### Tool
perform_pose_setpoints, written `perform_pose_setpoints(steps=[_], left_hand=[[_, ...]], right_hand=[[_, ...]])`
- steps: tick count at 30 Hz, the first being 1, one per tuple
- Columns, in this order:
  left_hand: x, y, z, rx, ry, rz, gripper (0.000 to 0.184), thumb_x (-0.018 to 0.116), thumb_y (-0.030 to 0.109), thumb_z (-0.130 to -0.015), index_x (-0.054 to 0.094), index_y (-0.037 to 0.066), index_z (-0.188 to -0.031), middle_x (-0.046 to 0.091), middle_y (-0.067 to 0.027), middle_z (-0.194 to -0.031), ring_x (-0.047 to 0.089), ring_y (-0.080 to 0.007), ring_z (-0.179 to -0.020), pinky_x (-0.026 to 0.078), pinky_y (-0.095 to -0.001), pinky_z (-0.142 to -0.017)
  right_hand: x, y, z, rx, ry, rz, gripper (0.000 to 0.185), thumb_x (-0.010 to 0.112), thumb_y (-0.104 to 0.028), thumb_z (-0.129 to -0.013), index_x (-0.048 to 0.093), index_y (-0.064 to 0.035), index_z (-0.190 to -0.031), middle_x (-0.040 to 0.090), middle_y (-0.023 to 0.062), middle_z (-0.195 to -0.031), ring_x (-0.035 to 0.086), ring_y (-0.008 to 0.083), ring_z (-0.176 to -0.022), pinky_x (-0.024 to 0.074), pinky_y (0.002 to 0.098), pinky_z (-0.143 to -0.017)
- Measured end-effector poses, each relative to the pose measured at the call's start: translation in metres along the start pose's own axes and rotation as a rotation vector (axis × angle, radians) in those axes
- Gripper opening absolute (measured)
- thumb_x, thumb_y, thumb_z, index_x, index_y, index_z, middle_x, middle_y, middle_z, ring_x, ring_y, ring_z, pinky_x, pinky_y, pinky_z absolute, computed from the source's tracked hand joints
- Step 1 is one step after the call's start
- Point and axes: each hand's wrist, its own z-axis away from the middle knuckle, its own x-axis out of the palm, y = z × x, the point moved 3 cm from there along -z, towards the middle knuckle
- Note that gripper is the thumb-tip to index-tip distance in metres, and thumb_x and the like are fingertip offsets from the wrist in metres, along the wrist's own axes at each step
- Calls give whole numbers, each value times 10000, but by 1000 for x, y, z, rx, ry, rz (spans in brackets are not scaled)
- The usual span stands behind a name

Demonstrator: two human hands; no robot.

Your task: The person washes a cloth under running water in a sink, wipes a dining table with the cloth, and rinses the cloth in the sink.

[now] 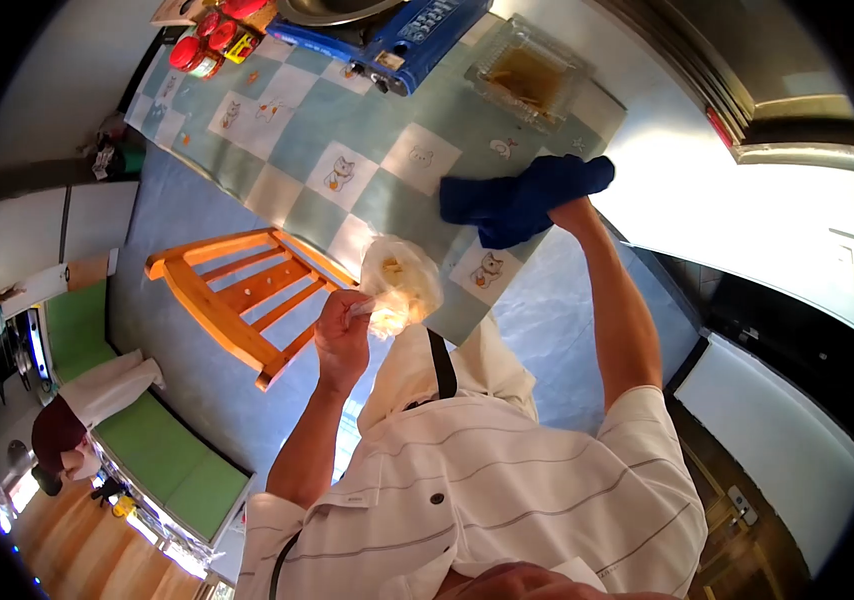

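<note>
Tablecloth (422, 152) near chair (247, 290), left grip (343, 335) closed on bag (402, 283), right grip (574, 213) unclear under cloth (515, 205)

Right hand (571, 213) mostly hidden, seemingly by blue cloth (507, 205); pan (337, 9) cut off.

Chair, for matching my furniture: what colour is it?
The chair is orange-brown, seen best in the head view.

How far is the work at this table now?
Already done, it seems: some yellowish bits are inside the bag. In hand: the left hand holds that bag; the right hand, partly hidden, is at the cloth. Left, perhaps: the box with brown contents, which sits on the table.
</note>
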Motion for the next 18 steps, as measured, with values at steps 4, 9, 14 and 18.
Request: perform_pose_setpoints(steps=[4, 9, 14, 18], left_hand=[[2, -7, 6, -35, -40, 21, 101, 572, -61, -952, 587, 26, -1002, 591, -13, -891, 527, -73, -819, 447, -218, -753], [-4, -8, 10, -26, -38, -23, 130, 558, -85, -935, 586, 18, -1008, 610, -35, -904, 548, -88, -830, 458, -231, -774], [-5, -17, 16, -12, -44, -96, 118, 613, -71, -898, 620, 10, -984, 645, -90, -923, 627, -163, -860, 514, -286, -779], [-7, -10, 18, 27, -65, -114, 125, 587, -98, -927, 594, 0, -1004, 631, -79, -961, 594, -131, -876, 500, -269, -794]], right_hand=[[14, -4, 23, -299, 22, 910, 132, 636, -95, -755, 671, -97, -882, 630, 168, -855, 625, 373, -851, 486, 473, -724], [31, -14, 42, -304, 94, 653, 297, 595, -69, -808, 666, -69, -1096, 654, 238, -1047, 613, 442, -1009, 488, 507, -879], [86, 5, 57, -439, 69, 740, 452, 671, -199, -791, 628, -39, -1212, 585, 274, -1245, 556, 461, -1116, 423, 546, -947], [120, -45, 49, -241, 118, 836, 448, 682, -224, -785, 618, -36, -1187, 578, 263, -1246, 567, 459, -1078, 426, 567, -927]])
